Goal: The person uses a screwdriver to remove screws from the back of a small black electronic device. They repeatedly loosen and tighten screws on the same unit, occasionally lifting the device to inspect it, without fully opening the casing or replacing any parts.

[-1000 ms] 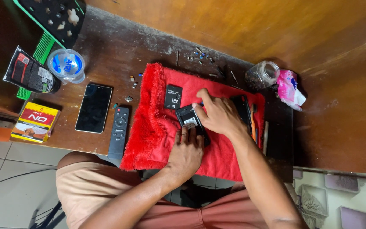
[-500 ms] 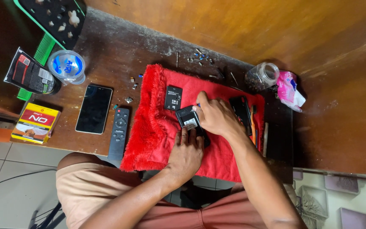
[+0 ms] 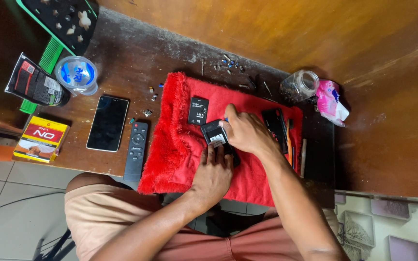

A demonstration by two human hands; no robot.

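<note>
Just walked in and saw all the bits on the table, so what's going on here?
A seated person works over a red fuzzy cloth on a wooden table. The left hand steadies a small black device while the right hand grips its upper end. A black battery lies on the cloth; a phone and remote lie to its left.

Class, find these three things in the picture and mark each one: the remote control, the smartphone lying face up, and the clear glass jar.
remote control (image 3: 136, 150), head view, middle of its black body.
smartphone (image 3: 107, 123), head view, centre of its dark screen.
glass jar (image 3: 298, 86), head view, its clear side wall.
</note>
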